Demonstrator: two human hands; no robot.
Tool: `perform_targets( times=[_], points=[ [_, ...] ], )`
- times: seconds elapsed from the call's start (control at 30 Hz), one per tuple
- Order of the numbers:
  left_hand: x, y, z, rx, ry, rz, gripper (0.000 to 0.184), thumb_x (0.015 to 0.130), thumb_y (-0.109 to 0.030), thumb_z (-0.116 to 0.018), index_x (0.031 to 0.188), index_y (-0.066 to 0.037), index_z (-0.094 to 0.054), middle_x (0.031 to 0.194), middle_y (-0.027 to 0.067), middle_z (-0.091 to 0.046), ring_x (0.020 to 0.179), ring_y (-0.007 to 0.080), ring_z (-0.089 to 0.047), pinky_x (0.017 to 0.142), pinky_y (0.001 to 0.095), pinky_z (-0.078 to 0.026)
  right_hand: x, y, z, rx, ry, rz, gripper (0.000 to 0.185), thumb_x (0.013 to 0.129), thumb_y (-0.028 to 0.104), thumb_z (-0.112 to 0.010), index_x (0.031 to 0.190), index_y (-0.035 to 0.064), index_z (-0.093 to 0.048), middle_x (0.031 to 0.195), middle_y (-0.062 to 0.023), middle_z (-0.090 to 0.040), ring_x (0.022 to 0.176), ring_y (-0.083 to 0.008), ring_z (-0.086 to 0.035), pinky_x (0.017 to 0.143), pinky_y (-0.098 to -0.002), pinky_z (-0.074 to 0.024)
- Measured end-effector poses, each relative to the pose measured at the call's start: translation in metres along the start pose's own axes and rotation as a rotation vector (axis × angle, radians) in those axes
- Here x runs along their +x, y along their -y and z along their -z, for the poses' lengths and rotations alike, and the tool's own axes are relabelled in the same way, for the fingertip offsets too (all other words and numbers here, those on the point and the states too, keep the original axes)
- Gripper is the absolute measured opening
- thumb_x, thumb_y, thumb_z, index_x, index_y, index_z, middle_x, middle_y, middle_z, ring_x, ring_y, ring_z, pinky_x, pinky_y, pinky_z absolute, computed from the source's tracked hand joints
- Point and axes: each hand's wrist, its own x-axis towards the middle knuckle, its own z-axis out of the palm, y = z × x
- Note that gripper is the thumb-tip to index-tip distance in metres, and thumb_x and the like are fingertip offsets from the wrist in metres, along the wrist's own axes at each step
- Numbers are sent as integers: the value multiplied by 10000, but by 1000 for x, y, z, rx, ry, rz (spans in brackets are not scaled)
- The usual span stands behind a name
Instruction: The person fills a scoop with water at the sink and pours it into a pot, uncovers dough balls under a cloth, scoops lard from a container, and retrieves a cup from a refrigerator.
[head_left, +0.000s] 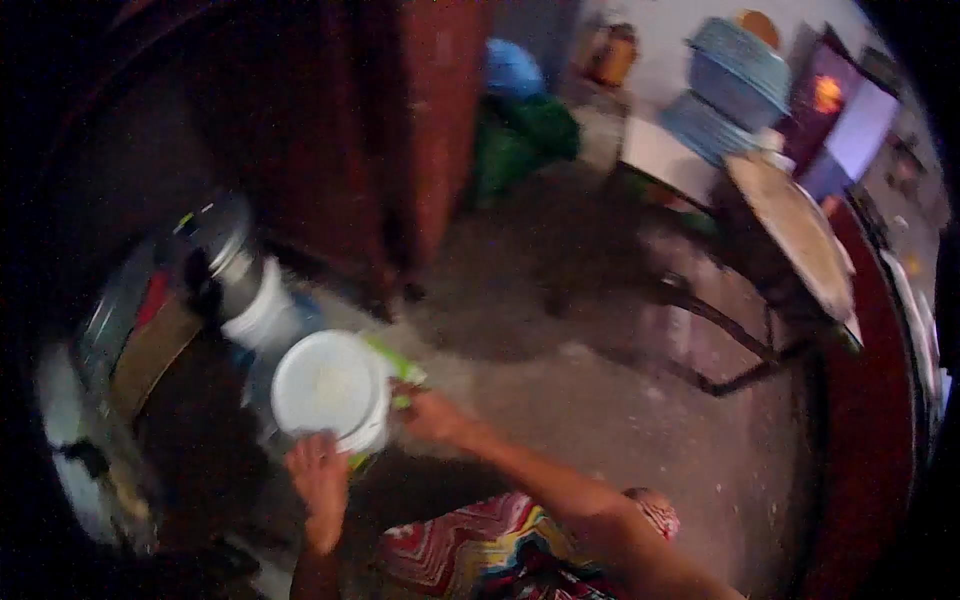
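Note:
A white round bucket (328,390) with a pale lid stands at lower left, seen from above. My left hand (320,475) touches its near rim, the fingers stretched out against the lid's edge. At the bucket's right side, my right hand (430,412) has its fingers curled on a bright green strip of material (395,360). Blur hides whether this is cloth or plastic. More green shows below the bucket's near side.
Behind the bucket stand a steel pot (235,260) and another white container (262,305). A reddish-brown cabinet (435,130) rises beyond. At right are a dark metal frame (725,385), a wooden board (795,235) and blue baskets (740,70). A green bundle (525,145) lies at the back.

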Motion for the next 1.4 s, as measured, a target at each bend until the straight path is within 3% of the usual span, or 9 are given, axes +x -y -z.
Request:
perform_targets(
  times=[0.13,0.33,0.63,0.73,0.87,1.03,1.13,1.2,1.4],
  points=[
    [16,-14,57,-148,231,155,437,678,-143,-704,1075,-36,-556,1124,135,-485,1056,324,-448,893,472,-362,10,33,22,-56,112,-74,476,794,178,-571,1248,91,-457,1078,-205,-579,961,-348,-572,829,-418,-459],
    [39,-52,58,-427,21,197,389,728,-18,-652,1097,8,-529,1273,198,-381,1081,380,-437,881,447,-397,11,-38,2,-117,-64,84,326,781,119,-561,1101,59,-553,1042,-194,-584,931,-345,-573,818,-396,-461],
    [211,-163,79,-570,-180,-164,138,769,-83,-625,889,-25,-589,1168,156,-491,944,280,-528,865,472,-384,5,-40,100,201,-378,369,288,742,124,-606,1011,27,-577,892,-156,-608,814,-353,-584,691,-392,-468],
    [242,-200,95,-649,-192,-229,95,739,-114,-655,779,-44,-604,1120,118,-538,986,299,-494,894,493,-365,-19,9,127,-16,-555,-118,320,749,133,-596,1058,60,-558,964,-161,-607,865,-341,-583,730,-420,-454],
    [270,-238,120,-771,-225,-259,86,731,-117,-664,759,-50,-618,1069,95,-565,769,210,-573,899,484,-361,-60,-3,155,213,-470,65,356,752,171,-599,1086,64,-541,1018,-168,-584,912,-338,-560,762,-414,-441],
    [240,-243,143,-780,26,-207,73,736,-124,-658,769,-63,-634,996,91,-589,807,253,-579,917,499,-335,-136,6,149,347,-245,1,404,756,220,-603,1121,69,-519,1086,-177,-554,971,-335,-533,802,-406,-425],
    [175,-230,145,-788,299,-80,91,783,-160,-607,773,-71,-626,902,94,-609,825,298,-575,917,527,-322,-194,-25,99,203,237,-95,377,754,215,-592,1100,76,-537,924,-176,-584,845,-338,-570,722,-408,-457],
    [130,-217,170,-721,516,3,182,853,-198,-498,781,-60,-593,814,143,-595,797,351,-553,864,495,-367,-223,-9,95,130,168,-71,318,770,212,-567,1072,111,-568,803,-178,-608,739,-340,-607,661,-419,-485],
    [120,-215,288,-604,894,25,162,846,-192,-514,788,-62,-593,789,141,-602,780,346,-559,866,479,-365,-295,136,225,86,333,-338,309,817,301,-510,1074,136,-558,813,-189,-606,771,-362,-605,666,-461,-484]
  ],
)
